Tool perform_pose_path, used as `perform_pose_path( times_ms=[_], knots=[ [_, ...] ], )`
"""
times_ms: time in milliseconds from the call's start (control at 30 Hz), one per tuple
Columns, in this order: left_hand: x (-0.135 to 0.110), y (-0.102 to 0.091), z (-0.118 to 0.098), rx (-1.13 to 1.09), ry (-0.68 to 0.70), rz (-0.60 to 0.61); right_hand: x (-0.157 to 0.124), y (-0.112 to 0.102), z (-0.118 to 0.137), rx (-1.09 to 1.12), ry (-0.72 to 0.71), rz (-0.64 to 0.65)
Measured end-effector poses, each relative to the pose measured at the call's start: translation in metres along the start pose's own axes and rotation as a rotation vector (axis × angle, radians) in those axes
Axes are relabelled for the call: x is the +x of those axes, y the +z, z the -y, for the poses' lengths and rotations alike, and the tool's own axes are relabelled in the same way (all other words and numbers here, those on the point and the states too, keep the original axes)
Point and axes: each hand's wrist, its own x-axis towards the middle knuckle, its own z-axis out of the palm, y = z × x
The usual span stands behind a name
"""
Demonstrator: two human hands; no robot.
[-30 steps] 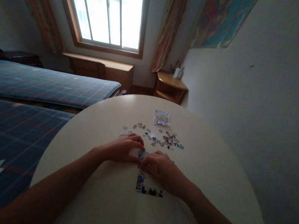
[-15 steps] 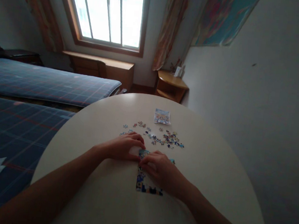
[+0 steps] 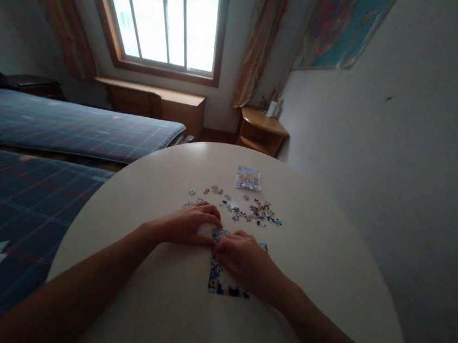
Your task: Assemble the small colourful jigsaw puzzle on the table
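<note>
A partly joined jigsaw frame (image 3: 225,285), blue and dark at its edges, lies on the round white table (image 3: 162,186). My left hand (image 3: 190,225) rests beside its top left corner, fingers curled and pressing down at the corner. My right hand (image 3: 244,260) lies over the frame's upper part, fingers bent and pinched at the same corner; whether a piece is in them is hidden. Loose puzzle pieces (image 3: 249,213) are scattered just beyond both hands.
A small printed picture card (image 3: 248,178) lies past the loose pieces. Two beds with blue plaid covers (image 3: 53,126) stand to the left. A wooden corner shelf (image 3: 262,128) and a window are at the back, a bare wall on the right.
Both hands stay at the frame's top left corner. My right hand has crept slightly up and left over the frame.
</note>
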Motion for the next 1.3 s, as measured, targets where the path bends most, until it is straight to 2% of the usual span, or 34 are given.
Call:
perform_pose_path(
  times_ms=[400, 533, 733, 1067, 1300],
  knots=[
    [0.0, 0.001, 0.001, 0.014, 0.004, 0.005, 0.0, 0.0, 0.003, 0.084, 0.144, -0.079],
    [-0.001, 0.001, 0.001, 0.009, 0.009, -0.001, -0.003, -0.005, 0.003, 0.056, 0.138, -0.086],
    [0.0, 0.001, 0.001, 0.006, 0.011, 0.004, -0.01, -0.005, 0.004, -0.104, 0.161, -0.005],
    [0.0, 0.002, 0.0, 0.026, 0.004, 0.004, -0.009, -0.003, 0.007, -0.136, 0.153, -0.009],
    [0.0, 0.001, -0.001, 0.03, 0.013, -0.007, -0.012, -0.004, 0.01, -0.17, 0.078, -0.015]
  ],
)
